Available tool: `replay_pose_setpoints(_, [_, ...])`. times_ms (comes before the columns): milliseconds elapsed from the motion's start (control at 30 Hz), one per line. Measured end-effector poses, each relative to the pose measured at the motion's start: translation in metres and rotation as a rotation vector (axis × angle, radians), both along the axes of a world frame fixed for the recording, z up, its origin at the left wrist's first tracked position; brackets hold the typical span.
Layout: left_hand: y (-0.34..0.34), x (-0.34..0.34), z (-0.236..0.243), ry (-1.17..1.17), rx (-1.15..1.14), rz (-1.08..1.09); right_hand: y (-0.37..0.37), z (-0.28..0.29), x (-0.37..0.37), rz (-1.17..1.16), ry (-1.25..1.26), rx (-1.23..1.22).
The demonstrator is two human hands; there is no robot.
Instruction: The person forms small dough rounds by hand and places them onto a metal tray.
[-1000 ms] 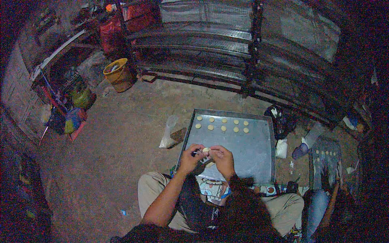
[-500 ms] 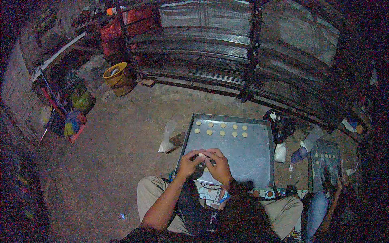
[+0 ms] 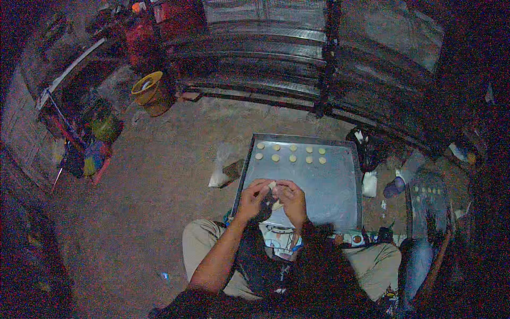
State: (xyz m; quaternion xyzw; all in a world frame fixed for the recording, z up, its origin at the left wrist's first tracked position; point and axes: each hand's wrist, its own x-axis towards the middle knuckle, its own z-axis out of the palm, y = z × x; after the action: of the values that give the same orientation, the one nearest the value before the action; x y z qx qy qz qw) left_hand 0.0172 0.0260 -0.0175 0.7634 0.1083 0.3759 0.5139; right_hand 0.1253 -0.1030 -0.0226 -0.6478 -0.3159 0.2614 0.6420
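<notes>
Both of my hands meet over the near left part of a large metal baking tray (image 3: 332,194). A small pale piece of dough (image 3: 272,185) is pinched between the fingertips of my left hand (image 3: 252,201) and my right hand (image 3: 294,200). Beneath it, between my palms, another pale lump (image 3: 277,205) shows; I cannot tell whether it lies on the tray or is held. Along the tray's far side sit two rows of flat round dough pieces (image 3: 293,158), spaced apart.
Left of the tray stands a clear bag of white powder (image 3: 218,178), with another white bag (image 3: 370,184) to its right. At right, a co-worker sits by a second tray (image 3: 419,199) of dough rounds. A yellow bucket (image 3: 150,98) and metal racks (image 3: 255,69) stand behind.
The view has tipped, so the tray and racks sit higher in it. My fingers have shifted around the dough, and more of it and of the lump below shows between my hands.
</notes>
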Motion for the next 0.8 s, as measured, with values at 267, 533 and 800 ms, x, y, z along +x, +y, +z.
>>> replay_pose_setpoints(267, [-0.001,-0.005,0.008,0.136,0.126,0.044,0.002,0.001,0.003,0.055,0.164,0.206])
replay_pose_setpoints(533, [-0.008,-0.007,0.008,0.173,-0.038,-0.095,-0.001,-0.019,0.008,-0.038,0.073,0.076])
replay_pose_setpoints(800, [-0.003,-0.006,-0.002,0.183,0.031,-0.013,0.005,-0.018,0.009,0.069,0.022,0.143])
